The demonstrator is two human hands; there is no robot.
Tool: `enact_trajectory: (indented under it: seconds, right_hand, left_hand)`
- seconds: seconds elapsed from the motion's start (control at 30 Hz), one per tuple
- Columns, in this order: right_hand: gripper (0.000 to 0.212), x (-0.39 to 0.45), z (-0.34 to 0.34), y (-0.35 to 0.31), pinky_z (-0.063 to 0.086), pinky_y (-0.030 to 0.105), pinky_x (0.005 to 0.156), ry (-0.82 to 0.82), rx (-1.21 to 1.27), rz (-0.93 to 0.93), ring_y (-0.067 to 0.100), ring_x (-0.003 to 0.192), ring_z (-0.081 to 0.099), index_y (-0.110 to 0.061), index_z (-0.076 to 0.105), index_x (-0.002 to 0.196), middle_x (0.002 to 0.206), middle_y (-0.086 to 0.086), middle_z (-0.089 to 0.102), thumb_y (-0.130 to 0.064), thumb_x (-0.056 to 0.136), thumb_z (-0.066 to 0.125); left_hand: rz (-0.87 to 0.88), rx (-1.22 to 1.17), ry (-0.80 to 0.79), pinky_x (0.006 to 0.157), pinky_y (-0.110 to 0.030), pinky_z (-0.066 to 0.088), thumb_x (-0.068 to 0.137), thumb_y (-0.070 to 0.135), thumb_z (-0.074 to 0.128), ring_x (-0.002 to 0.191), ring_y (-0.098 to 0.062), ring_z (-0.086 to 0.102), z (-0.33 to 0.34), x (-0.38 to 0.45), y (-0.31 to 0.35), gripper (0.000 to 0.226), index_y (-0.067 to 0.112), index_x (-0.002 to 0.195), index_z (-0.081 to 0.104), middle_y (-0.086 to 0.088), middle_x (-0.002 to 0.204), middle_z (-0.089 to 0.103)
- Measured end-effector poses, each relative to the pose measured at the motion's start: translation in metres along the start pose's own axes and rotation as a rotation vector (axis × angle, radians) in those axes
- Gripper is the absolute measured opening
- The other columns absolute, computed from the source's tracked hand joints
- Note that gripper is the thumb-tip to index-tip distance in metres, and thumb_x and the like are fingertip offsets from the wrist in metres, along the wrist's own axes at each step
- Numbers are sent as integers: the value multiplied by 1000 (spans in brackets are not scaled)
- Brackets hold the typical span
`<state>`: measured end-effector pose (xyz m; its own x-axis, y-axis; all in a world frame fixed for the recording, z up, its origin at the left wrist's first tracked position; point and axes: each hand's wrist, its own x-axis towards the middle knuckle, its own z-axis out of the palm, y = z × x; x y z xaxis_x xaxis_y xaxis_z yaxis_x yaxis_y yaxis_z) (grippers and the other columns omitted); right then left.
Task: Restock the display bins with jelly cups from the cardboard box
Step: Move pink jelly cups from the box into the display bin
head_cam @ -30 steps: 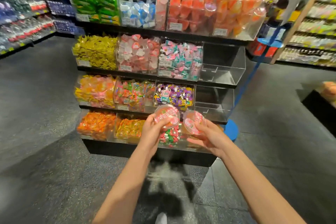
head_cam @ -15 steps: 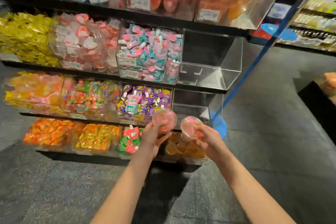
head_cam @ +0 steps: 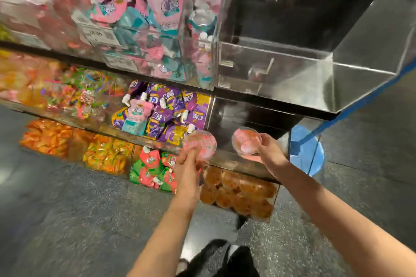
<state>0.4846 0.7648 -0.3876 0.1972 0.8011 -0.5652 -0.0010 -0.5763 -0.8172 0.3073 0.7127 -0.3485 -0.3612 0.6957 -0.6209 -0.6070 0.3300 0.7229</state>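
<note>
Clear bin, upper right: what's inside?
The clear bin looks empty: only its floor, walls and reflections show. The back is dark and unreadable. Both jelly cups, left and right, are outside it, in hand.

A dark speckled floor [head_cam: 67, 220] runs under black tiered shelving [head_cam: 258, 112], with a round blue base [head_cam: 306, 150] and slanting blue pole [head_cam: 369, 99] at the right.

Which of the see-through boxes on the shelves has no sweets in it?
The big clear plastic bin at the upper right, beside the bin of pink and teal pouches. It shows only bare walls; the others are full.
</note>
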Motion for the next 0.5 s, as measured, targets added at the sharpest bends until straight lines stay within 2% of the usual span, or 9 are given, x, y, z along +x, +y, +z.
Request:
enact_trajectory:
  seconds: [0.03,0.1,0.13,0.17,0.23,0.3,0.37,0.43,0.5]
  right_hand:
    - [21,22,3,5,60,35,68,-10,87,63,26,96,63,-1,57,112,118,19,62,-12,95,56]
    - [15,60,15,12,58,37,52,-23,295,193,30,114,57,-4,59,105,136,16,53,-1,96,47]
    - [17,77,22,17,59,39,55,-23,370,249,30,119,54,-8,58,95,140,13,50,0,97,43]
    - [19,92,30,20,59,44,66,-3,388,276,31,116,53,-12,56,90,135,11,53,1,96,44]
    - [18,119,41,30,54,51,81,76,403,308,36,105,54,-8,57,103,117,13,55,3,95,46]
    - [31,140,53,39,59,39,65,41,332,259,32,100,57,-1,54,124,123,14,58,4,93,51]
    - [40,154,61,45,56,28,53,-23,191,142,28,95,61,0,53,128,124,18,60,3,88,61]
    - [44,159,65,43,54,23,54,-48,145,121,25,93,64,-3,54,129,120,15,63,-8,87,67]
    - [54,154,65,40,53,23,61,-76,149,135,23,108,62,-9,50,134,128,10,60,-20,86,71]
  left_hand:
    - [39,-10,1,47,-14,47,90,2,55,55,-6,62,3,8,-6,14,11,81,60,7,58,66]
    - [115,-7,38,53,-14,49,90,3,55,64,-8,63,6,25,-17,15,13,82,63,9,63,68]
    - [158,0,64,56,-14,48,90,4,55,70,-9,62,8,34,-22,16,15,84,64,11,66,69]
    - [198,-1,84,60,-13,48,91,5,53,75,-9,62,9,42,-26,18,18,88,65,12,71,70]
    - [255,-25,79,65,-10,48,93,3,48,81,-3,64,11,52,-34,25,22,99,63,16,79,71]
    - [294,-58,15,65,-9,48,93,0,45,77,5,64,10,58,-38,30,23,104,60,18,79,71]
    - [301,-45,-41,68,-12,49,86,7,58,79,3,65,9,61,-40,27,22,109,62,15,83,72]
    - [302,-13,-67,70,-14,50,70,18,67,82,1,65,6,64,-43,28,26,97,67,13,85,72]
    - [279,13,-69,72,-14,49,63,25,70,86,1,65,3,62,-45,24,33,86,72,14,87,73]
